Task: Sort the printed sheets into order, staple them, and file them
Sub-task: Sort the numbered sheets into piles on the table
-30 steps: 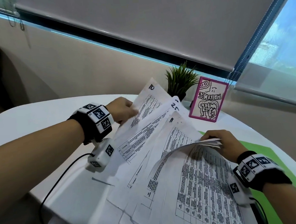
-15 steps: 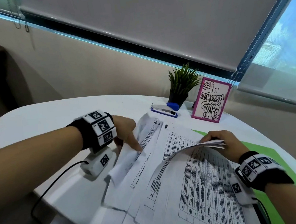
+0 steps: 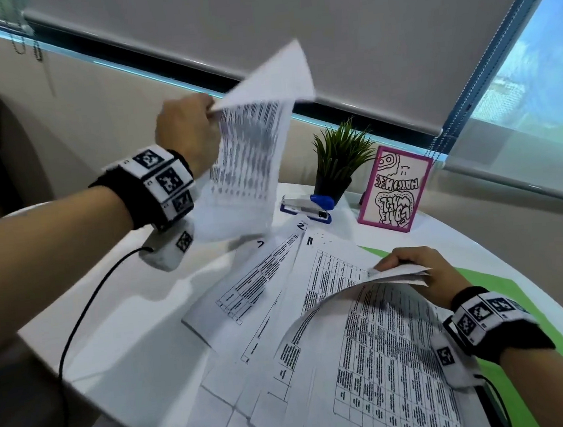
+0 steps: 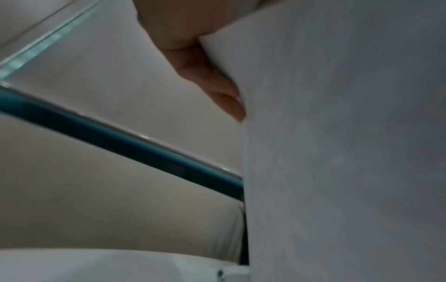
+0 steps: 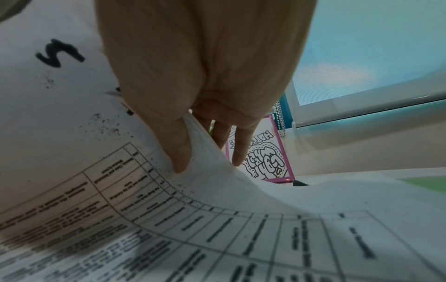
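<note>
Left hand (image 3: pixel 186 133): a single printed sheet (image 3: pixel 247 161) is being pinched at its top edge and held in the air above the counter (image 3: pixel 140 330).
Right hand (image 3: pixel 423 272): the lifted corner of a thin stack of sheets (image 3: pixel 382 341) is being gripped between thumb and fingers.
Loose sheets (image 3: pixel 256 284): fanned out flat on the counter, left of the stack.
Stapler (image 3: pixel 307 207): lying beside the potted plant (image 3: pixel 337 159), near the pink-framed card (image 3: pixel 394 188).
</note>
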`<state>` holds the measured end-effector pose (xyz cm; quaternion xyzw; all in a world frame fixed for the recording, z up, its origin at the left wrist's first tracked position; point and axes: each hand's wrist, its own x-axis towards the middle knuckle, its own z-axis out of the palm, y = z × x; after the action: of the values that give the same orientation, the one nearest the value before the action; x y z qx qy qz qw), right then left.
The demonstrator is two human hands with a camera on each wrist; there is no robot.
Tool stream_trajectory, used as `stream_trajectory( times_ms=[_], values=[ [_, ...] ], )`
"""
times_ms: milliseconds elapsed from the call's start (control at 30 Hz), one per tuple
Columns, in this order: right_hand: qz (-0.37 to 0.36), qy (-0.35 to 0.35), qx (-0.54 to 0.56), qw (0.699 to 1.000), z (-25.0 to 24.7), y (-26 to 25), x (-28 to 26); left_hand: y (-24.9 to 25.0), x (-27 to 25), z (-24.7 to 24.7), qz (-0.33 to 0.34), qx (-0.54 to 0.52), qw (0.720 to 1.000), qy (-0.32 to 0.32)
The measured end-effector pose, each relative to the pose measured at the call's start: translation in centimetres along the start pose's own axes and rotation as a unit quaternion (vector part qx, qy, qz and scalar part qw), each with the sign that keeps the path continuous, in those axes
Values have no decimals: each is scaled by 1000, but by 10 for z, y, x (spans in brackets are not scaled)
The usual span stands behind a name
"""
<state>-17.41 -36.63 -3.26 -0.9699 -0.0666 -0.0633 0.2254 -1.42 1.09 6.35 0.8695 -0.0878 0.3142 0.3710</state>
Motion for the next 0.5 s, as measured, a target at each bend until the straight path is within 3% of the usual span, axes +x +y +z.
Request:
stream_trajectory(
  times_ms=[100, 167, 233, 300, 367, 500],
  values=[
    [-2, 8, 17, 1000, -3, 0, -3, 12, 7, -3, -21, -116, 992, 48],
    [1, 14, 26, 1000, -3, 1, -4, 21, -5, 2, -37, -160, 986, 20],
    [3, 20, 38, 999, -3, 0, -6, 28, -25, 13, -18, -178, 982, -61],
    [2, 29, 65, 997, -6, -2, -9, 29, -49, 27, 0, -176, 967, -182],
    [-7, 36, 78, 996, -9, -5, -12, 29, -69, 42, 3, -124, 948, -294],
    [1, 64, 21, 998, -16, 1, -16, 33, -101, 63, 24, -64, 906, -419]
  ],
)
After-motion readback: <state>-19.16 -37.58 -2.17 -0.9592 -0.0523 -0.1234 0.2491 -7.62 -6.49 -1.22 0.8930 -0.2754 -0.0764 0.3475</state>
